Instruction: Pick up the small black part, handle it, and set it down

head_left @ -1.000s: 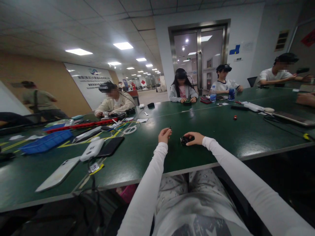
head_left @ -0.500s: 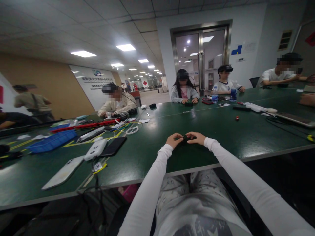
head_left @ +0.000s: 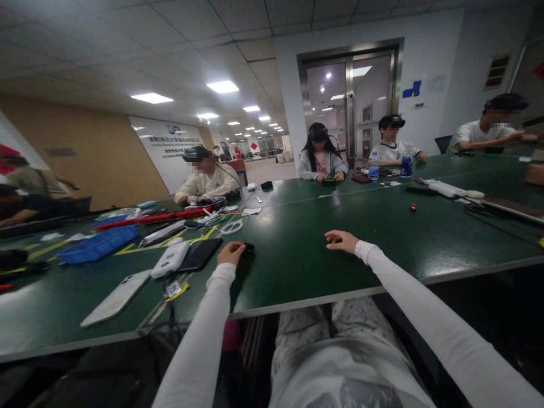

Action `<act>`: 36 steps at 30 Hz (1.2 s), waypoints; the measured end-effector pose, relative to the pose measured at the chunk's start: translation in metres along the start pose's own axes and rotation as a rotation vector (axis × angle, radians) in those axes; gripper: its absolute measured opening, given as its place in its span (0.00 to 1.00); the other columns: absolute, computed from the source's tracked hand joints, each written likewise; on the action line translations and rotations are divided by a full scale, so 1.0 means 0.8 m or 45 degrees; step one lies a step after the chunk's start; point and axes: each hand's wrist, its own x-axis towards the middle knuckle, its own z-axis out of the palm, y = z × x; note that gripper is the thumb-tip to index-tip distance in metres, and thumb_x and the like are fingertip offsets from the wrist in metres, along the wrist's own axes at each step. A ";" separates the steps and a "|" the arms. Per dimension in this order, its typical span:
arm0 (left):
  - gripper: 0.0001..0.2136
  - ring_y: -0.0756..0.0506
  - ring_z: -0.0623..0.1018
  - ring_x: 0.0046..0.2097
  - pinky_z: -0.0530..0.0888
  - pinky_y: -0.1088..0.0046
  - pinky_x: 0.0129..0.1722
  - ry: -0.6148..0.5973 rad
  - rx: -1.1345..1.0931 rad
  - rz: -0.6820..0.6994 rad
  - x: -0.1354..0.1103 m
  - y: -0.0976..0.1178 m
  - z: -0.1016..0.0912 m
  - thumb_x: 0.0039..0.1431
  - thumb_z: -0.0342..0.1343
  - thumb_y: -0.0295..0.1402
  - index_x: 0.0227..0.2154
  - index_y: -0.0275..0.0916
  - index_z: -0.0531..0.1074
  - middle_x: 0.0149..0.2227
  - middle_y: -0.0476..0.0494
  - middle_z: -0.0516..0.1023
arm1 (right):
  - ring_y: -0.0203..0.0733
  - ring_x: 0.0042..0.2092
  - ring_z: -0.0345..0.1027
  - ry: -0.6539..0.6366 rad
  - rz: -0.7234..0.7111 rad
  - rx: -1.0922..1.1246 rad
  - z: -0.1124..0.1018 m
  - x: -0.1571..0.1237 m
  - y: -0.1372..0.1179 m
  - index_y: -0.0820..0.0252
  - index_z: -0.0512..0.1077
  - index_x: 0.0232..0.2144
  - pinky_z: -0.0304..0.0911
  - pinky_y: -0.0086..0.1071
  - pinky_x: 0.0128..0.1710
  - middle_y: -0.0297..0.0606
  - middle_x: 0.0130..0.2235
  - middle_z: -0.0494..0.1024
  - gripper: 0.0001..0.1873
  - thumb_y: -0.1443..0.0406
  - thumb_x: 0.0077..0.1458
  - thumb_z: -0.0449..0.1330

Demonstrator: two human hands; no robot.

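My left hand [head_left: 230, 253] is closed on a small black object [head_left: 248, 249], held at its left side just above or on the green table [head_left: 293, 249]; its exact kind is too small to make out. To the left of that hand lie a black phone [head_left: 199, 254] and a white phone-like case [head_left: 170, 258]. My right hand [head_left: 342, 241] hovers over the table farther right, fingers apart and curved, with nothing in them.
A blue tray [head_left: 100, 245], a white phone [head_left: 114, 298], cables and a coiled white cord [head_left: 232, 226] are on the left. A small red item [head_left: 413, 208] and a white power strip [head_left: 450, 188] sit to the right. Several people are seated across the table.
My hands were together around the small black object. My left hand has carried it leftward, while my right hand has let go and stays near its former place.
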 end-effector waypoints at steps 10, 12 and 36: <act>0.06 0.47 0.72 0.34 0.66 0.74 0.36 0.210 0.222 -0.137 -0.010 -0.023 -0.056 0.40 0.55 0.31 0.25 0.39 0.69 0.28 0.48 0.73 | 0.38 0.38 0.64 -0.011 -0.007 0.003 0.002 -0.006 0.004 0.60 0.65 0.42 0.61 0.37 0.41 0.40 0.39 0.70 0.25 0.61 0.38 0.61; 0.06 0.48 0.72 0.33 0.66 0.74 0.36 0.207 0.230 -0.097 -0.011 -0.025 -0.052 0.40 0.54 0.31 0.26 0.39 0.69 0.28 0.48 0.74 | 0.39 0.38 0.64 -0.020 -0.013 -0.006 0.002 -0.007 0.006 0.60 0.65 0.42 0.60 0.38 0.41 0.40 0.39 0.71 0.25 0.61 0.38 0.61; 0.10 0.45 0.71 0.38 0.65 0.72 0.40 0.268 0.521 -0.040 0.003 -0.043 -0.046 0.44 0.52 0.34 0.30 0.36 0.71 0.34 0.42 0.74 | 0.38 0.38 0.64 -0.034 -0.027 -0.037 0.003 -0.005 0.013 0.60 0.65 0.42 0.61 0.37 0.41 0.40 0.39 0.71 0.25 0.61 0.38 0.61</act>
